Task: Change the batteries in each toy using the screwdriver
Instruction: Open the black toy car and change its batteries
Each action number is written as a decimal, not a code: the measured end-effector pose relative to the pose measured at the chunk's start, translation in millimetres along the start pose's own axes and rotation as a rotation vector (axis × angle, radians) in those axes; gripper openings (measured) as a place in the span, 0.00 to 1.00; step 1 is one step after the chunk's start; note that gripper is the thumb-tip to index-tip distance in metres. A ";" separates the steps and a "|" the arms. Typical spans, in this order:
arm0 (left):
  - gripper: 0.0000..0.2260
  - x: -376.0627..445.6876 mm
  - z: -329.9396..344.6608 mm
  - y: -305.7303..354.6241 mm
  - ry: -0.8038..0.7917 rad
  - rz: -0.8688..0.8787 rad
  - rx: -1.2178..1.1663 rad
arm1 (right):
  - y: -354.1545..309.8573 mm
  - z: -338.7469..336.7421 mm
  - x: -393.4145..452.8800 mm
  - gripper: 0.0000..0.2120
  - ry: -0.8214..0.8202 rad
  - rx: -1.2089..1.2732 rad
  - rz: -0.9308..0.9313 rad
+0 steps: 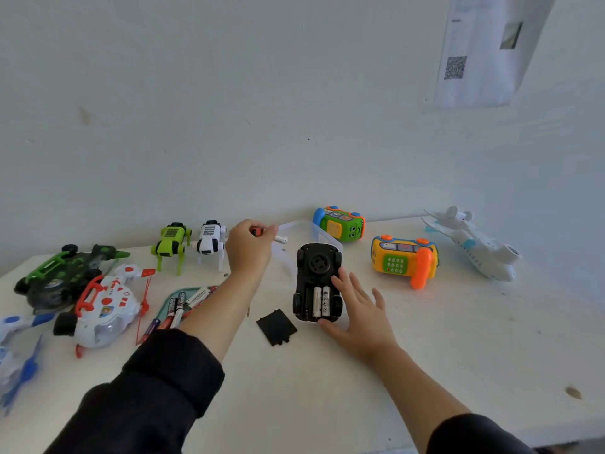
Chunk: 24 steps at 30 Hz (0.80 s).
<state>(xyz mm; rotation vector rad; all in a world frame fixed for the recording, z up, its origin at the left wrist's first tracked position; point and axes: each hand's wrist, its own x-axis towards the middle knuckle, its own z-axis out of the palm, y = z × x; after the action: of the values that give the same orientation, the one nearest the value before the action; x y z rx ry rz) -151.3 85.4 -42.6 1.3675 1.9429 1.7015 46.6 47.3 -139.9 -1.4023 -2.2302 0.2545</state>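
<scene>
The upturned toy car (317,283) lies mid-surface, its battery cover (276,327) off beside it and two batteries showing. The right hand (355,311) steadies it with fingers spread; the left hand (248,249) grips the screwdriver (270,234). Best park the tool, then lever each cell out from one end.

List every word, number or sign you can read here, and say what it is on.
No text reads clearly enough to quote.
Paper sheet on the wall: QR code, printed lines blurred.
Batteries in the tray: labels too small.
Yellow toy phone: keypad symbols blurred.
White stunt car: red arrow marks only.
</scene>
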 end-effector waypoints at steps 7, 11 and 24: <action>0.07 16.7 49.9 -28.4 -0.187 -0.149 0.161 | 1.8 0.0 0.8 0.42 0.023 0.000 -0.008; 0.07 14.7 59.7 -30.6 -0.341 -0.146 0.367 | 5.2 0.2 4.5 0.41 0.033 -0.001 -0.013; 0.06 58.7 -14.0 -61.9 -0.365 0.010 0.945 | 5.1 -1.4 7.2 0.43 -0.013 0.009 -0.037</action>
<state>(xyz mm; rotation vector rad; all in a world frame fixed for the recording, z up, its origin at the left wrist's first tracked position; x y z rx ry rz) -223.0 126.0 -68.9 1.7637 2.5742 0.3968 48.9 55.8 -138.6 -1.3573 -2.2600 0.2613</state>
